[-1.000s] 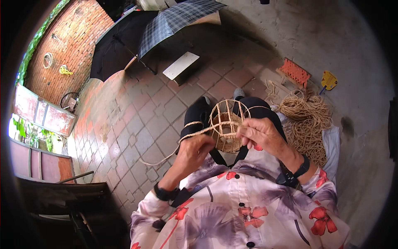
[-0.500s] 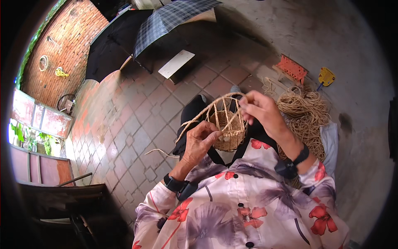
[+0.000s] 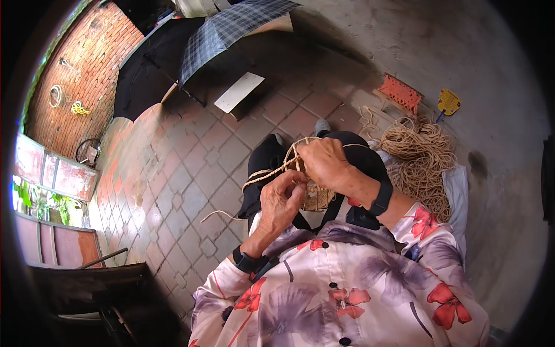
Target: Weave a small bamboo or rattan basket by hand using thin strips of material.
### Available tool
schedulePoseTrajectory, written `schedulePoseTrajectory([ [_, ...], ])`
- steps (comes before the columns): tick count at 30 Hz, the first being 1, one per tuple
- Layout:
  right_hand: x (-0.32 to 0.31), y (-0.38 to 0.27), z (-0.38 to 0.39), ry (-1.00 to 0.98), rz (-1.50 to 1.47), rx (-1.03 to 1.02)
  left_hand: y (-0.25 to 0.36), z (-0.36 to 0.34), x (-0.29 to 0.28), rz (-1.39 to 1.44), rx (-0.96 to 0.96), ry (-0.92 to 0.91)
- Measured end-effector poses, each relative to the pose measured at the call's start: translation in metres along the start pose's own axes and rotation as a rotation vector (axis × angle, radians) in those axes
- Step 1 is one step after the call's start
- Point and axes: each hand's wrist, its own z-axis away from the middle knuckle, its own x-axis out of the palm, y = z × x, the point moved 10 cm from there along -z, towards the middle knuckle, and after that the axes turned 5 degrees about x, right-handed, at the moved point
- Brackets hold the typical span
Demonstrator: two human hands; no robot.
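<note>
A small woven basket (image 3: 316, 200) of tan twisted cord rests in my lap, mostly hidden behind my hands. Open strands and a looping cord (image 3: 267, 177) rise at its far rim. My left hand (image 3: 282, 198) pinches with thumb and forefinger at the basket's near side, on what looks like the cord. Curled over the top of the strands, my right hand (image 3: 327, 164) has its fingertips close to those of the left, and they grip the cord. A loose cord end (image 3: 222, 214) trails out to the left of my knee.
On my right lies a big heap of tan cord (image 3: 417, 159) on a white sack (image 3: 457, 199). Beyond it are an orange plastic stool (image 3: 400, 93) and a yellow fly swatter (image 3: 448, 103). Ahead stand open umbrellas (image 3: 222, 37) and a low white-topped bench (image 3: 240, 92) on the tiled floor.
My right hand has moved left and down from the raised loop's right side, close to my left hand, and now covers much of the basket. The left hand stays almost in place.
</note>
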Motion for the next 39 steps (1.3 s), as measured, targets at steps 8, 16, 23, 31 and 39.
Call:
schedulePoseTrajectory([
  [8, 0.005, 0.047, 0.04, -0.032, -1.377, 0.297, 0.024, 0.001, -0.002, -0.161, 0.127, -0.024],
  [16, 0.003, 0.059, 0.094, -0.289, -1.749, 0.323, 0.042, -0.001, 0.004, -0.392, 0.26, -0.174],
  [23, 0.015, 0.087, 0.104, -0.112, -1.688, 0.33, 0.085, -0.011, 0.012, -0.455, 0.508, -0.063],
  [31, 0.011, 0.116, 0.097, -0.134, -1.239, 0.387, 0.084, -0.025, 0.048, -0.464, 0.523, -0.138],
  [39, -0.003, 0.131, 0.116, 0.233, -0.804, 0.311, 0.08, -0.03, 0.057, -0.472, 0.492, -0.166],
])
